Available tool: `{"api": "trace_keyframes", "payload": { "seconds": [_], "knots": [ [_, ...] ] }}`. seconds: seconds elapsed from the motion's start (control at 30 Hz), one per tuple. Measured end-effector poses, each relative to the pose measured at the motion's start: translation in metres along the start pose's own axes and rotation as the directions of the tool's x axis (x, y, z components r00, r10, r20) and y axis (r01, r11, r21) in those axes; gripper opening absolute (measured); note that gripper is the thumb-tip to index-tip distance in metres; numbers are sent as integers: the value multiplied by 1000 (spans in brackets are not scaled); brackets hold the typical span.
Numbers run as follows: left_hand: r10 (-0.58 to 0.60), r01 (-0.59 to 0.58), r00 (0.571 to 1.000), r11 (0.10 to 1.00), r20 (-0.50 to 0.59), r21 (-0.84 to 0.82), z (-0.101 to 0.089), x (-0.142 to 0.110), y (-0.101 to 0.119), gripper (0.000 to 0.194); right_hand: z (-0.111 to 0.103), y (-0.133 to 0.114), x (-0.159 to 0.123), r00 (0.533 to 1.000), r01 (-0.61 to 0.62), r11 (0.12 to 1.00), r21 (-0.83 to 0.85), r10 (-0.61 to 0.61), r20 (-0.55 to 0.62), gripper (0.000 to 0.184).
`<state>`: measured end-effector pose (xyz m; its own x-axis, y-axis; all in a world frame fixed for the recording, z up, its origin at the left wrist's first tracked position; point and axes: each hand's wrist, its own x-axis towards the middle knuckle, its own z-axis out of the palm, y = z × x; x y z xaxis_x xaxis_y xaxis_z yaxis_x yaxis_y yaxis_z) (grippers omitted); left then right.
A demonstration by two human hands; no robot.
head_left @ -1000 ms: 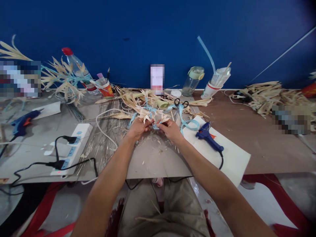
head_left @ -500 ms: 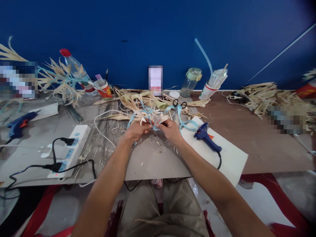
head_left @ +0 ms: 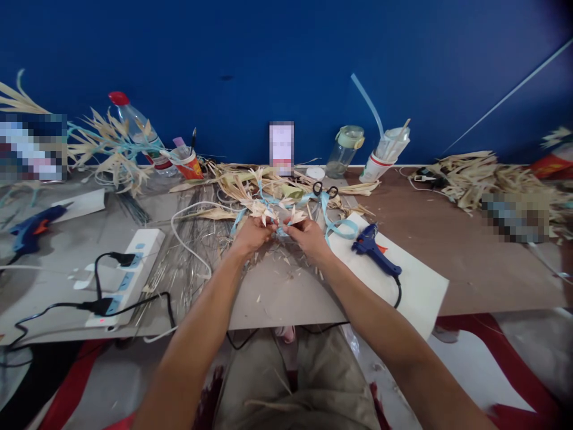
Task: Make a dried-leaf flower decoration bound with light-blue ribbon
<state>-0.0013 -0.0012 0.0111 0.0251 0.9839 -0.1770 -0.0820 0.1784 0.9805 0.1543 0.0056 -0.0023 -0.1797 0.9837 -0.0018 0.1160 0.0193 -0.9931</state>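
Note:
My left hand [head_left: 251, 236] is closed in a pinch near the middle of the table, at the base of a pale dried-husk flower [head_left: 261, 210]. Close beside it, my right hand [head_left: 310, 236] pinches a smaller husk flower [head_left: 295, 217]. Light blue tape shows between the fingertips, but the fingers partly hide how it joins the stems. A loop of light blue ribbon [head_left: 344, 229] lies right of my right hand. Black-handled scissors [head_left: 326, 190] rest just beyond, and a blue glue gun [head_left: 375, 248] lies on a white sheet [head_left: 416, 280].
Behind my hands spreads a heap of husks [head_left: 228, 179], with a phone [head_left: 282, 149] upright at the wall. A power strip [head_left: 129, 278], thin wires [head_left: 188, 239] and another glue gun [head_left: 33, 230] are on the left. A bottle [head_left: 347, 152] and paper cup [head_left: 378, 166] stand at the back.
My left hand has shifted slightly right and its husk flower has turned a little. The right hand keeps its pinch in nearly the same place.

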Motion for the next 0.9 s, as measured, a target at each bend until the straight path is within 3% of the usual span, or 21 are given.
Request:
{"api": "trace_keyframes", "payload": {
  "seconds": [0.2,0.4,0.57,0.67,0.9],
  "knots": [
    [-20,19,999,1000,-42,-12,-3,-3,8,11,-15,-11,2,984,-79,994,77,65,164,28],
    [-24,17,996,997,-87,-74,-4,-2,9,13,-46,-33,3,999,-26,999,20,26,-18,34],
    [8,-8,997,1000,-70,5,-5,-3,7,8,-72,-48,-9,998,9,995,-100,-15,-59,27],
    [37,-36,998,999,-46,17,-4,-4,4,9,-67,-44,-15,998,-64,985,-162,59,-34,25],
    [40,-40,999,999,-2,-3,-3,-5,4,9,-15,-29,-10,971,-169,981,-92,182,157,21]
  ]
}}
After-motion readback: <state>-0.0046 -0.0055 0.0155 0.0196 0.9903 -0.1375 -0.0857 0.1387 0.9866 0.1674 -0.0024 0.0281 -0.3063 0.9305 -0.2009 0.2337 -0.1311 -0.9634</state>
